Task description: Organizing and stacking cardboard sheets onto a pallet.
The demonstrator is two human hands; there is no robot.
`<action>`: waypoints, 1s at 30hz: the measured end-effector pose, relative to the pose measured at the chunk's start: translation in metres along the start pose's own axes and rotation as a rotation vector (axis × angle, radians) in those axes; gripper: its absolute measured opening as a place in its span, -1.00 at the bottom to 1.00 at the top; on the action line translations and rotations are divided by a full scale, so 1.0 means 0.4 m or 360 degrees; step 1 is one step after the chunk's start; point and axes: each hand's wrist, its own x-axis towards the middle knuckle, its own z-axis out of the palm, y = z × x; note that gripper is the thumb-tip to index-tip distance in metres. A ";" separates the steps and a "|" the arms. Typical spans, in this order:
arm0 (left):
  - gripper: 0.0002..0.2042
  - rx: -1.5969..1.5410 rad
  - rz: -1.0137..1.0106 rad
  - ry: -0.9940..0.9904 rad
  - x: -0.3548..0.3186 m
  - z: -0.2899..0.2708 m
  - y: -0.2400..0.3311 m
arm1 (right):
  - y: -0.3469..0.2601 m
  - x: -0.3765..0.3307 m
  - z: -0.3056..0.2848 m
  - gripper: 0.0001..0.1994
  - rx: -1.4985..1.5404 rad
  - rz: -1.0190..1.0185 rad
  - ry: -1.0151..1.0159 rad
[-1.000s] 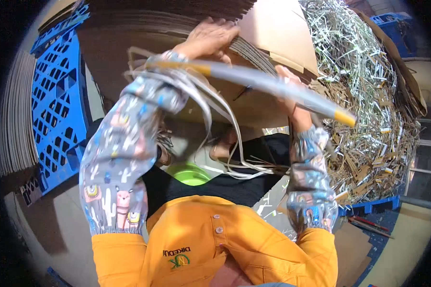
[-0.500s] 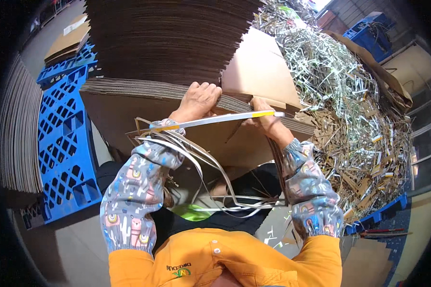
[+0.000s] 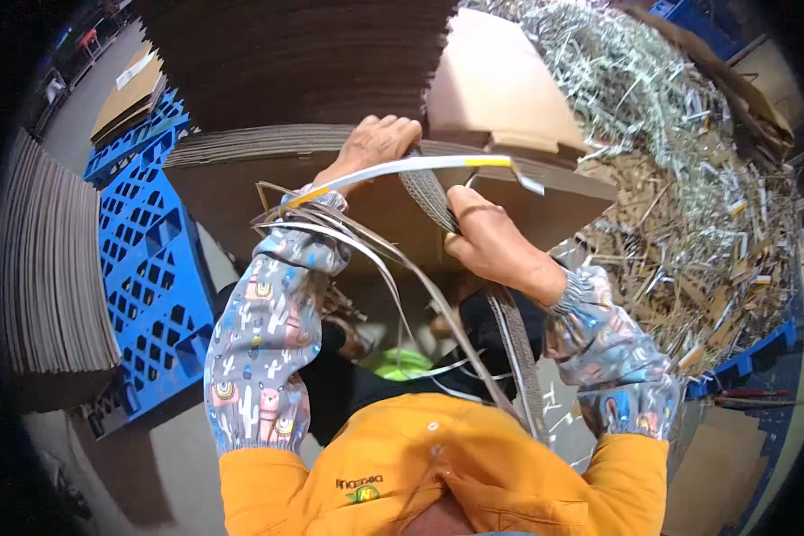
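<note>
My left hand [image 3: 375, 147] is closed over the top edge of a bundle of brown cardboard sheets [image 3: 259, 147] that stands on edge before me. A band of narrow corrugated cardboard strips [image 3: 431, 198] bends away from that edge into my right hand [image 3: 505, 239], which is closed around it. The lower end of the band hangs beneath the right hand toward my lap. Several thin paper strips [image 3: 393, 168], white, yellow and brown, lie looped around my left wrist and trail downward. The left fingertips are hidden behind the bundle.
A tall stack of cardboard [image 3: 295, 62] rises behind the bundle, with another stack [image 3: 54, 259] at the left. Blue plastic pallets [image 3: 156, 268] stand between. A large heap of shredded strips and scraps [image 3: 670, 205] fills the right side. Flat cardboard [image 3: 500, 80] lies beyond the bundle.
My right hand has come away from the bundle's top edge, down and toward me, drawing the cardboard strips along. The left hand keeps its hold on the edge.
</note>
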 end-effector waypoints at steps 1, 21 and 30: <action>-0.88 0.0099 -0.0016 -0.0020 -0.067 -0.068 -0.015 | -0.055 -0.010 0.013 -0.79 0.0144 -0.0017 -0.0083; -0.86 0.0603 -0.0222 -0.0176 -0.285 -0.252 -0.213 | -0.210 -0.230 0.126 -0.56 0.1380 -0.0082 -0.0575; -0.53 0.0495 -0.0307 -0.0662 -0.286 -0.347 -0.183 | 0.226 -0.109 -0.097 -0.38 -0.0371 -0.0060 0.0290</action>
